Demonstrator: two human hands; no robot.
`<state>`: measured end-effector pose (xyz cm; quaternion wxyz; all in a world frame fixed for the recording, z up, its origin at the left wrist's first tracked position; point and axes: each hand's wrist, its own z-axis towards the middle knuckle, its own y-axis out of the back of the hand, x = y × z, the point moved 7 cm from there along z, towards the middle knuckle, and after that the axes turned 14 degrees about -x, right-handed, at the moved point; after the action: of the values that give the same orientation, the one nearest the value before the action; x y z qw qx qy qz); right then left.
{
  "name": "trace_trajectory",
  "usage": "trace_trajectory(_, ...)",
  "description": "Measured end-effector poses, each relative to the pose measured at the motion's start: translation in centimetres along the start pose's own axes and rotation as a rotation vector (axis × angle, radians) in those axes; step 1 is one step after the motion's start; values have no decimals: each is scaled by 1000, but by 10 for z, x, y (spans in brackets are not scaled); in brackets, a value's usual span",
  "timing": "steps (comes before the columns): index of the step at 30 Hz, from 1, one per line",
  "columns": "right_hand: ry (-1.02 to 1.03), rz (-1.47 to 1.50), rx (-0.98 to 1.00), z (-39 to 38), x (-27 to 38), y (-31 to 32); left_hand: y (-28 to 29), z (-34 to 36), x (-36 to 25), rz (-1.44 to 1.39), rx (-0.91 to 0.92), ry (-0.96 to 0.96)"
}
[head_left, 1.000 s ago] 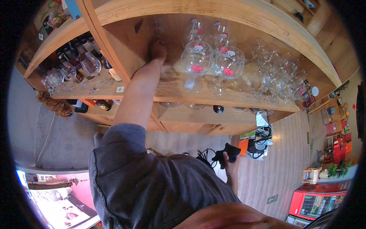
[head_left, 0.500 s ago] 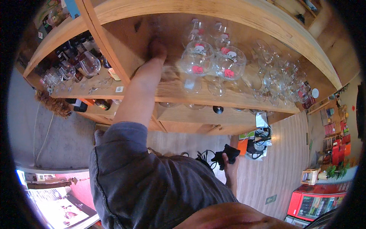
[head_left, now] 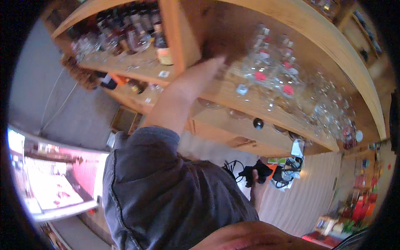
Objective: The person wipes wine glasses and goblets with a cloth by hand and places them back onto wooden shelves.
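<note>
Black cloth in the right hand, left hand deep in the shelf

One black cloth (head_left: 261, 171) lay within the grasp of the right hand (head_left: 257, 188), the thumb pressed along its near side; its exact kind was hard to make out. The left hand (head_left: 223, 57) was inside the wooden shelf (head_left: 210, 88), close to the upright board (head_left: 171, 35). Motion blur and shadow covered its fingers, so whether they were closed, or on what, could not be told.

To the right of that hand, apart from it, stood stemmed glasses (head_left: 260, 76), at least four with red prints; the clear glasses (head_left: 329, 104) beyond smeared together past counting. One round black base (head_left: 258, 123) showed on the level below. Left of the board stood one bottle (head_left: 163, 50) with a pale label, before darker bottles (head_left: 125, 35) too blurred to count. The dark picture rim cut off the shelf's top.
</note>
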<state>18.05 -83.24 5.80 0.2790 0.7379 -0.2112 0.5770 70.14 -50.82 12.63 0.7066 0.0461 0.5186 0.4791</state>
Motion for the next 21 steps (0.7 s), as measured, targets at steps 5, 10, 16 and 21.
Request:
trace_trajectory(5,12,-3,52,16,-8,-24,112,-109,-38,-386,-3,137)
trace_trajectory(10,117,-30,194,27,8,-70,218,-218,-8,-616,268,92)
trace_trajectory(16,160,-93,251,14,26,-125,307,-222,105,-355,16,90)
trace_trajectory(21,186,-42,315,-14,42,-176,342,-126,165,-496,-174,196)
